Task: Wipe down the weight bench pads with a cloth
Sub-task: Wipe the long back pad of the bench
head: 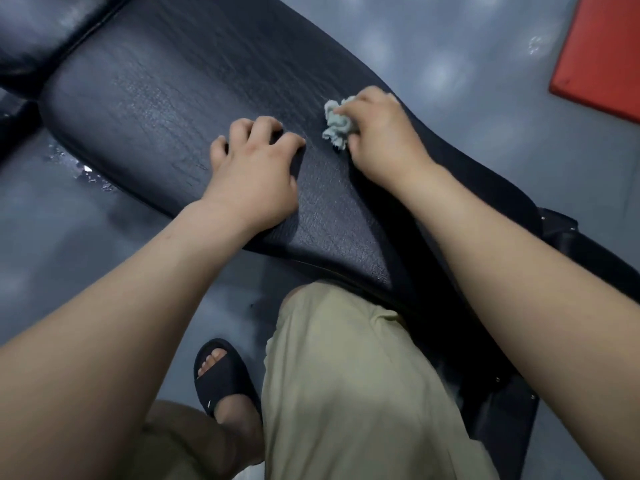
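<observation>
A long black bench pad [166,98] with cracked vinyl runs from upper left to lower right. My right hand [381,136] grips a crumpled pale grey-green cloth [336,124] and holds it against the pad near its far edge. My left hand [256,168] rests on the pad just left of the cloth, fingertips bent down onto the vinyl and holding nothing. A second black pad [38,32] adjoins at the top left, separated by a narrow gap.
A shiny grey floor [450,57] surrounds the bench, with wet droplets [83,171] left of the pad. A red mat [602,57] lies at the upper right. My legs in beige trousers and a black sandal [221,375] stand against the near edge. Black bench frame [561,237] shows lower right.
</observation>
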The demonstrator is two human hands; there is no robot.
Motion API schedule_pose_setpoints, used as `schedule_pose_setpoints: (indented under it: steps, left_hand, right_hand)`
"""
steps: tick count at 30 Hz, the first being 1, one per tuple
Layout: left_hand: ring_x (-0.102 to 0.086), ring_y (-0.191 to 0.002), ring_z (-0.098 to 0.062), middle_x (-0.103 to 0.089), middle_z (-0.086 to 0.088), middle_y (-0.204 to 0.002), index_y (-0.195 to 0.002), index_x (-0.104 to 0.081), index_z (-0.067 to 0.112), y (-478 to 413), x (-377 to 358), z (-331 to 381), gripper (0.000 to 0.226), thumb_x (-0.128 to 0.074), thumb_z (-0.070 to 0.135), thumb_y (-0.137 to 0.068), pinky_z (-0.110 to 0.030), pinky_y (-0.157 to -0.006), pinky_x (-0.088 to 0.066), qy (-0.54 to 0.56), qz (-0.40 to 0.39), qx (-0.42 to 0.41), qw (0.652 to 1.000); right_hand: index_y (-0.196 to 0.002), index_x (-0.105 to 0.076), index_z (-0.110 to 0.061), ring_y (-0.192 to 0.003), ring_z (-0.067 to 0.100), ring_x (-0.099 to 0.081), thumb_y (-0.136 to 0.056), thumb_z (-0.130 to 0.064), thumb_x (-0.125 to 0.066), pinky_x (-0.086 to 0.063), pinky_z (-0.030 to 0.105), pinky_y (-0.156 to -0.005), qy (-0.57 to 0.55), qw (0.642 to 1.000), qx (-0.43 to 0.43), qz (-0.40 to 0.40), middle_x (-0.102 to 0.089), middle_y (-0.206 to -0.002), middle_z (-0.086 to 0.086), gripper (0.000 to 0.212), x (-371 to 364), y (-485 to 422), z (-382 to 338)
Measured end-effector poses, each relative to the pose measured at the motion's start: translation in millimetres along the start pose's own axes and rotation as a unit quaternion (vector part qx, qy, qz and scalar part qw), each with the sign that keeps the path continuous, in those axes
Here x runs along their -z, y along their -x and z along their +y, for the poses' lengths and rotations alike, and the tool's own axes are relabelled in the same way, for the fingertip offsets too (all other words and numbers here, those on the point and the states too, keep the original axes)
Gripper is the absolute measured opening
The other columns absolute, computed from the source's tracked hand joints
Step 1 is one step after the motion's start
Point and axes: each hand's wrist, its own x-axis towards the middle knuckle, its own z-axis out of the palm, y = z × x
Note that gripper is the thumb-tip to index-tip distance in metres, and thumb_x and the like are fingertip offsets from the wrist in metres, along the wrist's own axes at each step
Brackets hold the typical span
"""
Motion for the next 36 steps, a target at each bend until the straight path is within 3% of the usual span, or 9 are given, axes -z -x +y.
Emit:
schedule_pose_setpoints:
  steps: [2,5,11,13,18,23,27,33,36]
  left_hand:
    - [-0.021,-0.143,-0.031,-0.032,0.0,-0.154,-0.147,-0.042,0.036,-1.3,-1.5,3.6,0.062,-0.055,0.036,-0.087,-0.061,-0.117,-0.017,0.005,-0.015,0.003,1.0]
    - [-0.012,-0.148,-0.031,-0.024,-0.001,-0.159,-0.151,-0.032,0.042,-3.1,-6.0,5.6,0.076,-0.058,0.058,-0.081,-0.068,-0.118,-0.009,0.001,-0.04,-0.004,0.999]
    - [-0.004,-0.153,-0.028,-0.017,-0.001,-0.163,-0.15,-0.032,0.047,-12.2,-0.3,2.7,0.094,-0.066,0.082,-0.069,-0.07,-0.117,-0.01,-0.01,-0.081,-0.014,0.997]
    - [-0.006,-0.152,-0.029,-0.018,-0.001,-0.161,-0.149,-0.033,0.046,-15.1,2.0,5.7,0.097,-0.067,0.083,-0.066,-0.071,-0.115,-0.012,-0.016,-0.088,-0.013,0.996]
    - [-0.016,-0.145,-0.032,-0.027,-0.003,-0.152,-0.141,-0.041,0.039,-19.2,3.4,15.6,0.089,-0.074,0.075,-0.067,-0.074,-0.111,-0.017,-0.022,-0.083,0.004,0.996]
    - [-0.021,-0.141,-0.033,-0.031,-0.003,-0.148,-0.139,-0.043,0.032,-22.6,4.3,22.3,0.088,-0.077,0.072,-0.068,-0.065,-0.114,-0.021,-0.04,-0.084,0.002,0.996]
    - [-0.017,-0.144,-0.031,-0.027,-0.001,-0.153,-0.14,-0.042,0.034,-27.5,7.7,33.0,0.088,-0.079,0.068,-0.068,-0.064,-0.117,-0.02,-0.046,-0.095,-0.015,0.994]
    - [-0.011,-0.15,-0.032,-0.021,-0.001,-0.16,-0.152,-0.032,0.038,-56.8,11.9,58.8,0.106,-0.084,0.065,-0.065,-0.065,-0.119,-0.016,-0.052,-0.105,-0.01,0.993]
    - [-0.005,-0.15,-0.039,-0.016,0.0,-0.162,-0.154,-0.027,0.04,-67.7,12.6,67.6,0.11,-0.084,0.067,-0.064,-0.068,-0.118,-0.012,-0.062,-0.123,0.016,0.99]
  right_hand:
    - [-0.116,-0.07,-0.012,-0.107,0.034,-0.052,-0.086,-0.014,-0.051,-0.043,0.033,-0.092,0.005,1.0,-0.007,-0.009,-0.058,-0.115,0.011,0.036,2.0,0.8,-4.2]
    - [-0.12,-0.072,-0.016,-0.104,0.029,-0.054,-0.087,-0.025,-0.056,-0.044,0.033,-0.095,-0.037,0.998,0.051,-0.028,-0.059,-0.114,0.007,0.038,11.3,36.7,-13.0]
    - [-0.12,-0.072,-0.012,-0.096,0.028,-0.055,-0.094,-0.03,-0.063,-0.049,0.036,-0.087,-0.026,0.989,0.134,-0.048,-0.06,-0.109,0.007,0.033,15.5,64.6,3.0]
    - [-0.118,-0.073,-0.013,-0.094,0.031,-0.055,-0.093,-0.027,-0.062,-0.049,0.038,-0.085,-0.01,0.992,0.119,-0.028,-0.06,-0.107,0.009,0.031,12.6,37.3,11.8]
    - [-0.121,-0.072,-0.018,-0.106,0.036,-0.055,-0.092,-0.025,-0.052,-0.047,0.038,-0.093,0.006,1.0,0.015,-0.007,-0.061,-0.115,0.008,0.036,8.3,-3.5,22.9]
    - [-0.121,-0.072,-0.017,-0.093,0.029,-0.053,-0.086,-0.02,-0.054,-0.042,0.029,-0.089,-0.024,0.996,0.087,-0.013,-0.061,-0.108,0.008,0.04,12.6,56.0,8.0]
    - [-0.124,-0.069,-0.015,-0.096,0.029,-0.051,-0.093,-0.022,-0.051,-0.052,0.045,-0.08,0.005,0.989,0.142,-0.037,-0.061,-0.113,0.006,0.036,14.6,67.3,17.4]
    - [-0.121,-0.071,-0.017,-0.105,0.036,-0.051,-0.092,-0.023,-0.045,-0.05,0.047,-0.088,0.023,1.0,0.011,-0.009,-0.06,-0.115,0.009,0.04,21.4,0.1,50.7]
    - [-0.118,-0.072,-0.018,-0.102,0.036,-0.053,-0.088,-0.018,-0.047,-0.05,0.043,-0.089,0.019,1.0,0.014,-0.013,-0.062,-0.112,0.008,0.04,24.3,17.3,53.6]
